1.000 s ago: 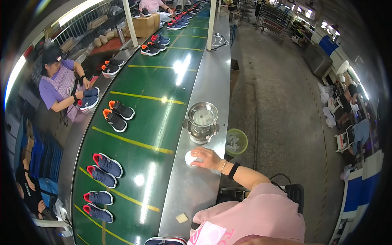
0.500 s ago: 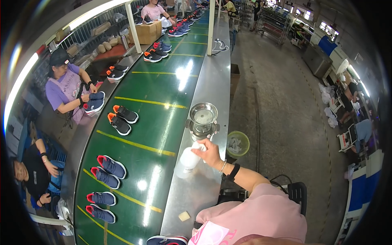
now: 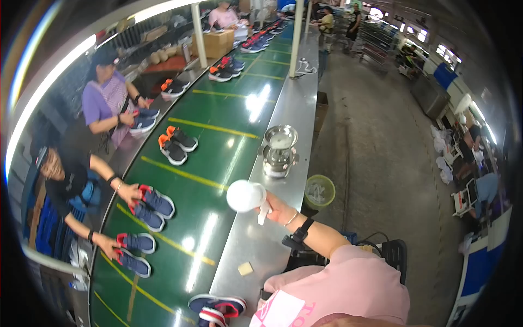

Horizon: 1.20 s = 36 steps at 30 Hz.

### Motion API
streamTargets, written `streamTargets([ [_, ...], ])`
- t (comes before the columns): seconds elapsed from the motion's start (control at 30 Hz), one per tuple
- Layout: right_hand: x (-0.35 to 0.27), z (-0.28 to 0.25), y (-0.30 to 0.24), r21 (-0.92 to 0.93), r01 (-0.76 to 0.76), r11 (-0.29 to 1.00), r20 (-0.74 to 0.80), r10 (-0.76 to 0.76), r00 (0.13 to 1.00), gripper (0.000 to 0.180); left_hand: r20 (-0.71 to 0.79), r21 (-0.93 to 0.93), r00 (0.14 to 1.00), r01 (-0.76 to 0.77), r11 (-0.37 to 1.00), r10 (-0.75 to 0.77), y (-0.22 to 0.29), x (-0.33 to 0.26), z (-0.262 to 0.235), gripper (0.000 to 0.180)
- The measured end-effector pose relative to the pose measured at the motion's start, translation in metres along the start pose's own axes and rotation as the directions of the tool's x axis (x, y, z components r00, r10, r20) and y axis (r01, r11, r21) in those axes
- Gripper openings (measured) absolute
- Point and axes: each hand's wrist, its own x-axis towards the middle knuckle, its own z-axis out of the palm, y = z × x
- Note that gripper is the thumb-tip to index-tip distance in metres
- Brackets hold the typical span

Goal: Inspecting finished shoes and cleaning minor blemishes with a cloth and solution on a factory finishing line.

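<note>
The right hand [image 3: 276,207] holds a round white ball-shaped thing [image 3: 245,195] up over the shiny metal ledge [image 3: 283,117], just in front of the silver metal pot [image 3: 279,150]. The fingers wrap its near side, so it sticks out past them, likely lifted to stay off the green belt [image 3: 218,131]. The left hand is not seen.

- A brown cardboard box [image 3: 214,44], squarish, stands far ahead and to the left of the raised right hand [image 3: 275,207], on the far side of the green belt.
- Blue-and-white rectangular panels [image 3: 479,267], possibly signs, stand well off to the hand's right; too blurred to tell more.
</note>
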Motion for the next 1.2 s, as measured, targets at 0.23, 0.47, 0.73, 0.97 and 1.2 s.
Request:
streamTargets([
  [0.23,-0.029,0.01,0.032,0.013,0.004,1.0,-0.026,-0.004,1.0,0.044,-0.222,0.06,0.975,-0.004,0.998,0.017,-0.031,-0.017,-0.005,0.04],
  [0.47,-0.036,-0.009,0.058,0.132,-0.088,0.987,-0.06,0.097,0.994,0.026,-0.246,0.087,0.969,-0.002,0.996,0.023,-0.026,-0.024,-0.008,0.047],
  [0.73,-0.027,-0.044,0.086,0.12,-0.2,0.973,-0.071,0.209,0.975,0.027,-0.289,0.147,0.954,-0.034,0.989,0.076,-0.038,-0.027,-0.008,0.045],
  [0.97,-0.033,-0.037,0.061,-0.288,0.022,0.957,-0.145,-0.066,0.987,0.028,-0.274,0.179,0.958,-0.034,0.983,0.083,-0.026,-0.032,-0.013,0.049],
  [1.2,-0.024,0.006,0.048,-0.902,0.419,-0.104,0.346,-0.754,0.558,0.04,-0.36,0.283,0.899,-0.148,0.948,0.248,-0.03,-0.035,-0.007,0.044],
])
